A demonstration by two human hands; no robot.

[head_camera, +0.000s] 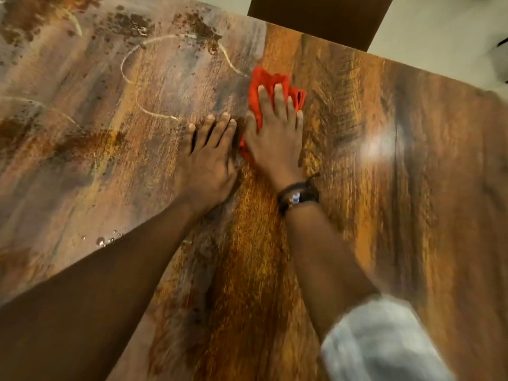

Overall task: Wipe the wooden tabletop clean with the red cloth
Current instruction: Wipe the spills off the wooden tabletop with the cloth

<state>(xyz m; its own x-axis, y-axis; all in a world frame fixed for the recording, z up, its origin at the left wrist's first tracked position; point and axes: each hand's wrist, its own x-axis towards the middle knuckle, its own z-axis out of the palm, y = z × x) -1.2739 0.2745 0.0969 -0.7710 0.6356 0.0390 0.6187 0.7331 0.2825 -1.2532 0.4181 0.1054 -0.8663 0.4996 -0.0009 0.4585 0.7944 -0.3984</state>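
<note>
The wooden tabletop fills most of the view, with orange and brown grain. A crumpled red cloth lies on it near the far edge. My right hand presses flat on the cloth, fingers spread over it, with red showing past the fingertips and at the thumb side. My left hand lies flat on the bare wood right beside it, fingers together and pointing away, holding nothing. Brown speckled stains and pale curved smear marks cover the left part of the top. The frame is slightly blurred.
A dark wooden chair back stands past the far edge of the table. Pale floor shows at the upper right. A few droplets sit on the wood by my left forearm. A dark watch is on my right wrist.
</note>
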